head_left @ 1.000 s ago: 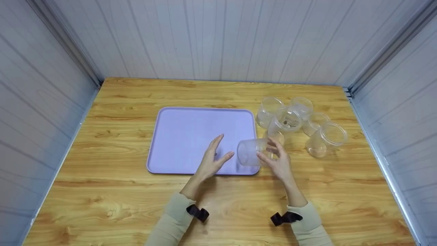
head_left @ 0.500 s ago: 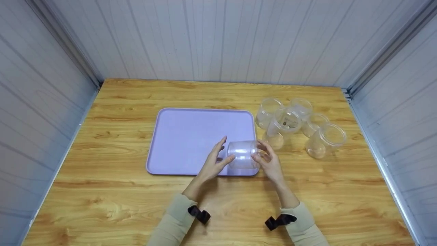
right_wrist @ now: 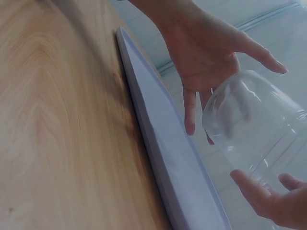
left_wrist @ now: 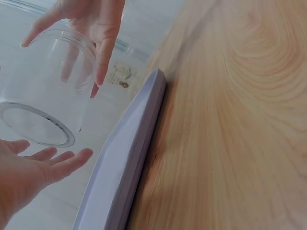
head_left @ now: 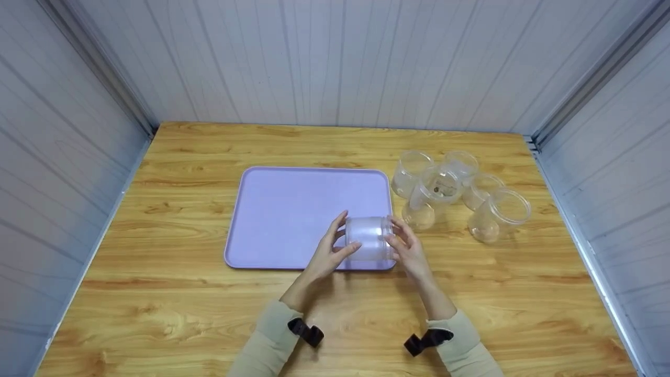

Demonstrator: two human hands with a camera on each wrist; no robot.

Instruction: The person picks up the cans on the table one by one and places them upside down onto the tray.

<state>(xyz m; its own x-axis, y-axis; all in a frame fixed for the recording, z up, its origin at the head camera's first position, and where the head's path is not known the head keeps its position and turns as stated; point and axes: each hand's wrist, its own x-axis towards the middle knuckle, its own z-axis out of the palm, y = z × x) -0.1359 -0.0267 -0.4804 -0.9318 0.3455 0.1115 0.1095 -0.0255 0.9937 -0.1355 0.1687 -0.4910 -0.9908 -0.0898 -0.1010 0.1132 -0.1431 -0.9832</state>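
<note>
Here's the clear jar point(head_left: 366, 238), lying sideways in mid-air over the near right corner of the lavender tray point(head_left: 293, 209), its ridged mouth toward the right hand point(head_left: 411, 254) and its base toward the left. The right hand has it, thumb and fingers curved around the rim end. Across from it comes the left hand point(head_left: 324, 256), fingers extended and thumb apart, right at the base; whether it actually touches the jar, I can't tell. Over on the right, five more jars point(head_left: 500, 212) stand upright in a cluster on the wood-grain tabletop point(head_left: 183, 209), just beyond the tray's right edge, and dark print point(head_left: 445, 188) shows on the one in the middle. Pale sleeves point(head_left: 269, 335) reach in from the near side, a black wrist mount point(head_left: 306, 331) on each, while pale panelled walls point(head_left: 335, 63) rise at the back and both sides.
</note>
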